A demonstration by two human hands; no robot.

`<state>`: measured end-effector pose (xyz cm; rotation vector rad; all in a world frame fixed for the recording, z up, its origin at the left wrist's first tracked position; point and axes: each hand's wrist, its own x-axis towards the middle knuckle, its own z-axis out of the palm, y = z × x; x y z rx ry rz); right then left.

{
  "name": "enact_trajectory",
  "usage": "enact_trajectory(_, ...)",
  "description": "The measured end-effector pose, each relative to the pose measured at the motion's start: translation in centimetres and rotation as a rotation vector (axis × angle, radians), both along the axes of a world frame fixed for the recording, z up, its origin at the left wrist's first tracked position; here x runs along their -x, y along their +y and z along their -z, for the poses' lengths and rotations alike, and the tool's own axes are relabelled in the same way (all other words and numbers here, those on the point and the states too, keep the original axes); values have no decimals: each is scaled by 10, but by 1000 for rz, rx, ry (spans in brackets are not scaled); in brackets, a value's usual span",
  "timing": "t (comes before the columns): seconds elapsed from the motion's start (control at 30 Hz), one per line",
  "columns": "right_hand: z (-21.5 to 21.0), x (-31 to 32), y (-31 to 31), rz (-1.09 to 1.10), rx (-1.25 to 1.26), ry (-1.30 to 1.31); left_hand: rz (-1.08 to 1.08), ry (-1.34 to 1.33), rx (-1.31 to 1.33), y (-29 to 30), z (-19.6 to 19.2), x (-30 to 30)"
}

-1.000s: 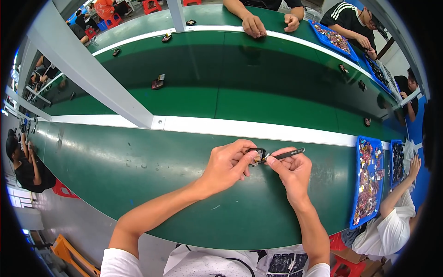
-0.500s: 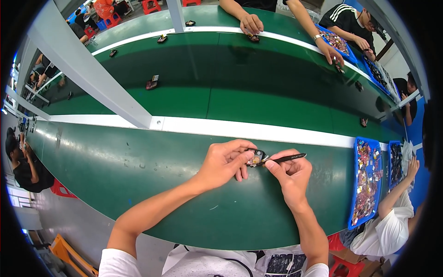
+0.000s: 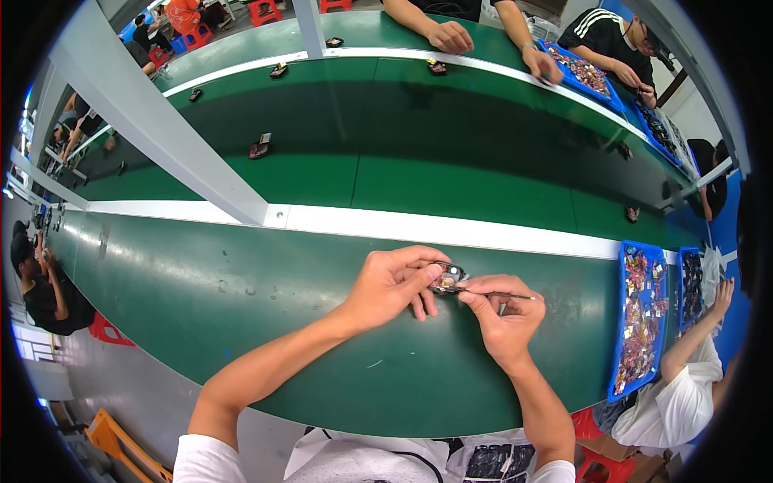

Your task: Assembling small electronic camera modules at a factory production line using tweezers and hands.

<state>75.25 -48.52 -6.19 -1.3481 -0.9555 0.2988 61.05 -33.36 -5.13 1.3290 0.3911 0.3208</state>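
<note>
- A long green table (image 3: pixel 241 322) is filling the middle of the frame, and a white strip (image 3: pixel 483 232) is running across it.
- Blue trays (image 3: pixel 640 322) are sitting at the right edge of the frame, full of many small bits — too small to tell apart.
- The left hand (image 3: pixel 390 286) is sitting just right of the middle of the frame. Its fingers are curling tight around a small dark part (image 3: pixel 448 278) and holding it up just above the table.
- The right hand (image 3: pixel 503 310) is sitting beside it, a bit lower and to the right. It is pinching a thin dark tool (image 3: pixel 503 295), and the tool's tip is pointing at the small dark part.
- The tip and the part are looking like they are touching, but I cannot tell for sure.
- I think the work on this part is going on right now and is not finished — the part is not lying down with the others.
- More small dark parts (image 3: pixel 259 149) are lying on the far side of the table, in the upper part of the frame.
- Other people's hands (image 3: pixel 449 36) are resting at the top of the frame.
</note>
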Motion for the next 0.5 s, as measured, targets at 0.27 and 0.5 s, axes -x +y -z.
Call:
enact_trajectory(0.27, -1, -4, -2, 5, 41, 22, -9, -33, 8, -3, -1, -3)
enact_trajectory(0.5, 3, -7, -3, 4, 36, 5, -19, -38, 46, -5, 1, -7)
